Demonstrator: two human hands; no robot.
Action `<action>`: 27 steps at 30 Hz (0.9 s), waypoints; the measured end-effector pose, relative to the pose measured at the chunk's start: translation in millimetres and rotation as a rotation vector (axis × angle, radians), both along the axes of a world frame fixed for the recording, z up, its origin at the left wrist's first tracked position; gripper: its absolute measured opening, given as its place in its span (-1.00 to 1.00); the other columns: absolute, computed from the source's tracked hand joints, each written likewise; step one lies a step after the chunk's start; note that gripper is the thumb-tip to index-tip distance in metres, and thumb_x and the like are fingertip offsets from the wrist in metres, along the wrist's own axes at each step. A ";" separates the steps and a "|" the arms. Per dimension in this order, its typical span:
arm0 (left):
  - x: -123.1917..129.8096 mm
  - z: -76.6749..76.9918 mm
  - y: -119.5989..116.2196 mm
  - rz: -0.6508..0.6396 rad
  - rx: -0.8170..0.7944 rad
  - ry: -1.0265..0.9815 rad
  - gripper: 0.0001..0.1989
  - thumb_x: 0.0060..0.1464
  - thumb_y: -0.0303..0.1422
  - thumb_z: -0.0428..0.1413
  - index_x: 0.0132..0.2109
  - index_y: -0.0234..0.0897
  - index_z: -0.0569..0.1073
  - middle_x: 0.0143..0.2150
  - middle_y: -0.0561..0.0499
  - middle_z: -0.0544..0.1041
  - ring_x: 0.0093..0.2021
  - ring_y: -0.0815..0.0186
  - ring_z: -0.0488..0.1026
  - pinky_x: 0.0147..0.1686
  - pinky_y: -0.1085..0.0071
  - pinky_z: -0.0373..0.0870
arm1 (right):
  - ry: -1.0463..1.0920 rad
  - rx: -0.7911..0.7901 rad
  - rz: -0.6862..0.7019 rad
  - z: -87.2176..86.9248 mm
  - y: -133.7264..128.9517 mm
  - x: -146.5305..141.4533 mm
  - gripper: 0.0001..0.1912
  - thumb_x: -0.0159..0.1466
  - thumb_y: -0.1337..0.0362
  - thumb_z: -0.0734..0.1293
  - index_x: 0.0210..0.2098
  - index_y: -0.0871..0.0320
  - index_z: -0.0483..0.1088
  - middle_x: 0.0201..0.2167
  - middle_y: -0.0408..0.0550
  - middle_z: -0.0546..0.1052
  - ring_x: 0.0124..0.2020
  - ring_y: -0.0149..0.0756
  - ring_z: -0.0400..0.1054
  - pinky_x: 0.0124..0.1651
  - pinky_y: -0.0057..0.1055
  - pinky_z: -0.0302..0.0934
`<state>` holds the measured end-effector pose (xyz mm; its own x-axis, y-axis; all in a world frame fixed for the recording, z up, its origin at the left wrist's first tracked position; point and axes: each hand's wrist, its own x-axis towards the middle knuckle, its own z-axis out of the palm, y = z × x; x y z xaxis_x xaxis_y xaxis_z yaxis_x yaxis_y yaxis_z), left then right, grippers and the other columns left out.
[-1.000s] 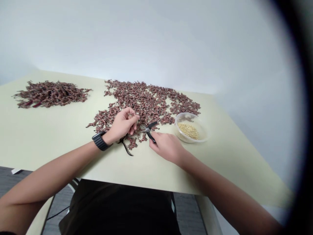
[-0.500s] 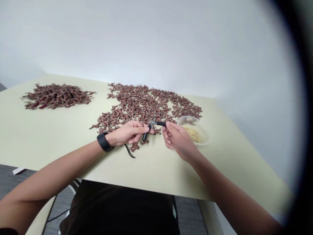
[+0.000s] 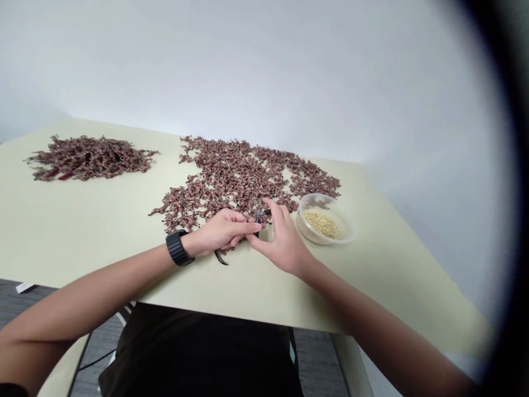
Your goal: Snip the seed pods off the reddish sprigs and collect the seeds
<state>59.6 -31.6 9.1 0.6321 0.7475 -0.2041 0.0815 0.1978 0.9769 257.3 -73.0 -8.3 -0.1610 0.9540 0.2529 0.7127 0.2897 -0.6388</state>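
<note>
A small pair of pliers [image 3: 259, 213] with black handles and a metal head is held up over the table between my two hands. My left hand [image 3: 223, 230], with a black band at the wrist, pinches one handle between thumb and fingers. My right hand [image 3: 285, 245] spans both handles, its thumb at the lower one and its fingers at the other. Whether a small piece sits in the jaws or in my left fingers is too small to tell. Below my left hand, a curved black handle [image 3: 221, 258] lies on the table, its other end hidden.
Many small reddish-brown figure-like pieces [image 3: 231, 171] are spread behind my hands. Another heap of them [image 3: 91, 159] lies at the left. To the right stands a clear round plastic tub [image 3: 303, 227] with small gold bits [image 3: 322, 224]. The pale table [image 3: 185, 286] meets a white wall.
The spread handles of the pliers have come closer together. My right hand has moved left and turned, now reaching across both handles instead of pinching one.
</note>
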 end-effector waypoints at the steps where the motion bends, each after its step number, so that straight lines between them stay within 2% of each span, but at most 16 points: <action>1: 0.0 -0.7 0.4 0.003 0.019 0.002 -0.50 0.12 -0.05 0.26 -0.57 -0.31 0.36 -0.73 0.12 0.25 -0.75 0.53 0.10 -0.72 0.51 -0.03 | -0.010 -0.004 0.012 -1.0 0.4 0.8 -0.15 0.26 0.03 0.39 0.41 0.08 -0.01 0.24 0.23 0.27 0.28 0.06 0.21 0.29 0.04 0.15; 3: 0.5 -2.8 1.3 0.039 0.073 0.008 -0.46 0.16 -0.01 0.22 -0.58 -0.31 0.34 -0.74 0.11 0.24 -0.75 0.52 0.11 -0.72 0.51 0.01 | -0.025 0.001 0.028 -3.6 1.6 2.6 -0.20 0.32 0.04 0.33 0.42 0.12 -0.05 0.27 0.25 0.26 0.29 0.05 0.21 0.29 0.03 0.14; 6: 1.6 -5.7 2.9 0.126 0.134 0.028 -0.51 0.19 0.01 0.18 -0.47 -0.31 0.38 -0.71 0.15 0.23 -0.74 0.52 0.10 -0.71 0.53 0.03 | -0.038 0.029 0.013 -6.4 3.8 6.4 -0.32 0.40 0.03 0.23 0.39 0.17 0.00 0.26 0.28 0.29 0.23 0.05 0.26 0.26 0.02 0.16; 12: 3.1 -3.1 4.9 0.156 0.083 -0.060 -0.76 0.28 -0.17 0.11 -0.13 -0.28 0.42 -0.61 0.19 0.20 -0.67 0.51 0.10 -0.66 0.58 0.06 | -0.080 -0.050 0.036 4.4 2.7 14.7 -0.60 0.49 0.03 0.07 0.13 0.16 0.24 0.00 0.18 0.50 -0.04 -0.03 0.41 -0.04 -0.18 0.25; 14: 3.4 -2.2 5.2 0.151 0.082 -0.063 -0.77 0.30 -0.21 0.07 -0.04 -0.28 0.41 -0.58 0.18 0.24 -0.67 0.51 0.12 -0.66 0.57 0.07 | -0.089 -0.029 0.046 8.9 1.6 15.5 -0.64 0.49 0.03 0.06 0.02 0.15 0.26 -0.11 0.13 0.51 -0.12 -0.06 0.41 -0.13 -0.23 0.23; 17: 3.5 -3.9 6.0 0.139 0.076 -0.075 -0.75 0.30 -0.20 0.07 0.00 -0.26 0.40 -0.56 0.17 0.27 -0.68 0.51 0.12 -0.67 0.57 0.07 | -0.121 0.041 0.055 12.0 1.6 15.6 -0.68 0.48 0.03 0.08 -0.09 0.14 0.26 -0.25 0.06 0.49 -0.22 -0.11 0.38 -0.19 -0.26 0.18; 22: 2.3 -5.9 6.2 0.083 0.006 -0.181 -0.78 0.26 -0.22 0.13 -0.16 -0.30 0.42 -0.54 0.14 0.30 -0.68 0.53 0.14 -0.69 0.55 0.00 | -0.208 0.139 0.083 9.8 5.4 19.3 -0.67 0.43 0.03 0.15 -0.03 0.16 0.28 -0.23 0.07 0.47 -0.24 -0.13 0.36 -0.19 -0.26 0.19; 27: 0.1 2.8 4.0 0.059 -0.060 -0.234 -0.68 0.25 -0.28 0.13 0.08 -0.34 0.47 -0.54 0.15 0.28 -0.69 0.53 0.12 -0.69 0.54 -0.04 | -0.239 0.162 0.160 9.8 7.6 24.7 -0.65 0.42 0.05 0.18 0.04 0.15 0.32 -0.13 0.10 0.50 -0.14 -0.10 0.40 -0.08 -0.25 0.23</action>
<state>59.6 -27.5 11.9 0.6232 0.7753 -0.1023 -0.1587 0.2535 0.9542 282.0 -65.5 1.5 -0.3785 0.8624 0.3362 0.7745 0.4940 -0.3951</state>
